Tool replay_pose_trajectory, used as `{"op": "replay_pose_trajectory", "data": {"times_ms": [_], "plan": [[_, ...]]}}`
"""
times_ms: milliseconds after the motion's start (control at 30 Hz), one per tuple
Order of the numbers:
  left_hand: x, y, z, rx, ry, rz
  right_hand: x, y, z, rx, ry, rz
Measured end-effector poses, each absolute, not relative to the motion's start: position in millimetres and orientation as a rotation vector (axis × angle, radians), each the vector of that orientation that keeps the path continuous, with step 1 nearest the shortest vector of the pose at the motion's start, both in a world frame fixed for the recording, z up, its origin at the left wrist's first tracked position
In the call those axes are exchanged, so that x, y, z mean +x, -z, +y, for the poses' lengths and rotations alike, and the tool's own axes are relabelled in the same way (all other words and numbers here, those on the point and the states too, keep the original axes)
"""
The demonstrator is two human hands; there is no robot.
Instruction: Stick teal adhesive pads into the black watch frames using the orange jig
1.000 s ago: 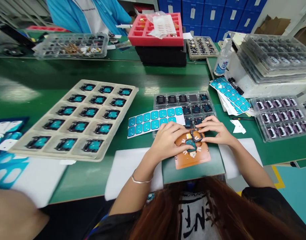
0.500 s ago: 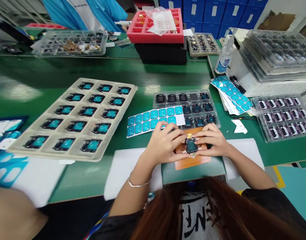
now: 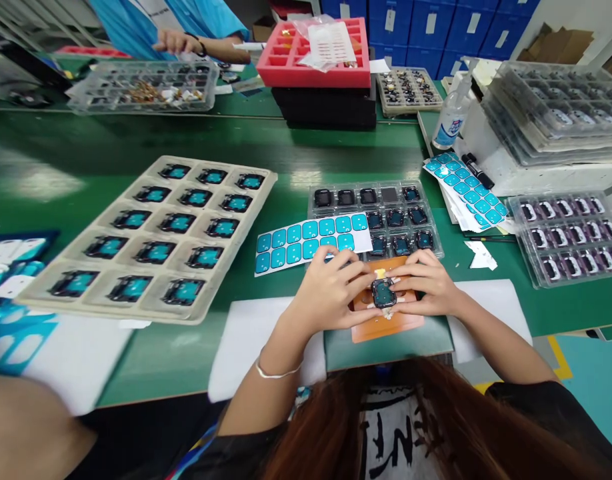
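Note:
Between my two hands is a small dark square case (image 3: 384, 293) with a teal face, over an orange pad (image 3: 386, 327). My left hand (image 3: 331, 288) grips its left side, thumb low and fingers curled above. From the right, my right hand (image 3: 426, 285) has its fingertips and thumb closed on the other side. Just behind my left hand lies a white sheet of teal stickers (image 3: 310, 241), its right part over a clear tray (image 3: 433, 230) of dark cases.
A large beige tray (image 3: 236, 247) of teal-faced cases lies at left. More sticker sheets (image 3: 469, 190), a bottle (image 3: 449, 123) and a tray of purple-and-white parts (image 3: 571, 235) are at right. Across the table is another person's hand (image 3: 176, 43); a bare limb (image 3: 31, 427) shows at lower left.
Another person's hand has come into view across the table. My hands remain around the case, with only slight finger shifts. The view has shifted slightly.

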State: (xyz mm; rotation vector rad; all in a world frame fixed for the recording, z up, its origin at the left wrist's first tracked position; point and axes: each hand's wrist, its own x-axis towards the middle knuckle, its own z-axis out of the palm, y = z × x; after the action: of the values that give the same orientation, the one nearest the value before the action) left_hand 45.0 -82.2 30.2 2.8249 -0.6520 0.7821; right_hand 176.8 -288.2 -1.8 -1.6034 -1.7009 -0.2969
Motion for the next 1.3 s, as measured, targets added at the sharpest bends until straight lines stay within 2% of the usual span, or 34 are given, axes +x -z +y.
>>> {"op": "replay_pose_trajectory", "data": {"times_ms": [333, 633, 733, 967, 1300], "plan": [[46.1, -23.0, -80.5, 2.754, -0.526, -0.561, 174.5, -1.2, -289.8, -1.669, 0.237, -1.719], [48.7, -17.5, -96.0, 2.502, -0.673, -0.456, 175.3, 5.1, -289.0, -1.662, 0.139, -1.568], [51.5, -9.9, -105.9, 2.452, -0.704, -0.472, 176.5, 10.1, -289.4, -1.586, 0.004, -1.414], [49.8, -6.3, -109.8, 2.536, -0.924, -0.356, 176.5, 10.6, -292.2, -1.265, -0.56, -1.077], [46.1, -11.7, -115.8, 2.535, -1.072, -0.371, 166.7, 11.2, -288.8, -1.097, -0.924, -0.876]]}}
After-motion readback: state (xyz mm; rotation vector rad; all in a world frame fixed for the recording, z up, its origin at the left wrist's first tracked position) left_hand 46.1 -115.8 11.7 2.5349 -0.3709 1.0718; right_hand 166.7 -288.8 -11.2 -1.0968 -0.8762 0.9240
